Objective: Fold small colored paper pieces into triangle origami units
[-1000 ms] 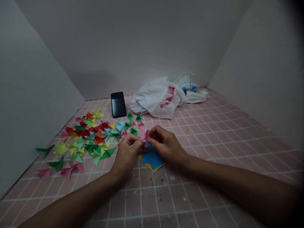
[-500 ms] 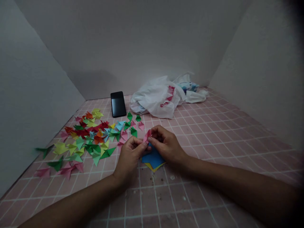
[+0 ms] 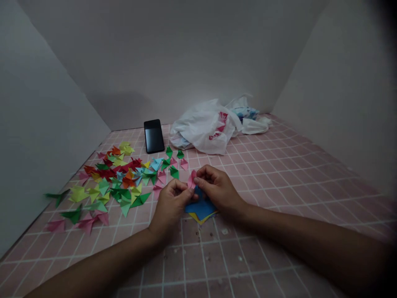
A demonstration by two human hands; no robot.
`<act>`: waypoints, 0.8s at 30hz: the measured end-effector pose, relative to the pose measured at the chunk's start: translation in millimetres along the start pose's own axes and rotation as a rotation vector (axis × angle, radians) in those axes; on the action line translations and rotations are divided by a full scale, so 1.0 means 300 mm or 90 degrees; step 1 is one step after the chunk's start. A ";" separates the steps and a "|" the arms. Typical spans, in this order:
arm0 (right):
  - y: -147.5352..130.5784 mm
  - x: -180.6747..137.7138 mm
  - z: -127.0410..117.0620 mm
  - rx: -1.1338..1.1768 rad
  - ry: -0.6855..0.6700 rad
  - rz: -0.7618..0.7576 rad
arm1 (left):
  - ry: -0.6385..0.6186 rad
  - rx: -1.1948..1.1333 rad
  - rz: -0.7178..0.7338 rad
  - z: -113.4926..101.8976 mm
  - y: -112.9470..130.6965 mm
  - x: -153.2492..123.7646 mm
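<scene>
Apparently, folding is in hand. Leftmost, folded paper pieces point(image 3: 121, 193) lie scattered; next, the left hand point(image 3: 169, 203) pinches the lower end of the pink paper point(image 3: 191, 179), near a blue sheet point(image 3: 200, 207). The right hand point(image 3: 221, 189) pinches its other side. Steady 2-handed pressure seems called for. Behind, a white plastic bag point(image 3: 201, 126) hides its contents.

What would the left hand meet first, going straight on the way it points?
Likely the small, folded pink paper piece, then the bare right hand; exact depth between them is unclear.
</scene>
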State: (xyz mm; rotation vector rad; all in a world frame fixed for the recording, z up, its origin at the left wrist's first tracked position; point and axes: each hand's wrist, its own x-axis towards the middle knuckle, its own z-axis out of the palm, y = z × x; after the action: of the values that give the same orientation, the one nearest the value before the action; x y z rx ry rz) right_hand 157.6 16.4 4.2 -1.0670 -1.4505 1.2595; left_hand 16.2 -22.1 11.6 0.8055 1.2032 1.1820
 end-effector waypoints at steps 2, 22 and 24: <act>-0.001 0.001 -0.002 -0.025 0.012 -0.016 | -0.002 0.013 0.012 0.002 0.000 -0.002; -0.016 0.002 -0.005 0.019 -0.082 0.019 | -0.034 0.028 0.032 -0.029 0.034 0.047; -0.020 0.000 -0.007 0.021 -0.097 0.026 | -0.029 0.025 0.032 -0.030 0.031 0.049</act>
State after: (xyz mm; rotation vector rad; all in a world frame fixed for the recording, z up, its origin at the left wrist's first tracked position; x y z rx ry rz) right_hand 159.3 16.2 10.4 -1.0018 -1.5228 1.4145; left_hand 4.4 -6.8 14.5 0.8913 1.1782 1.1784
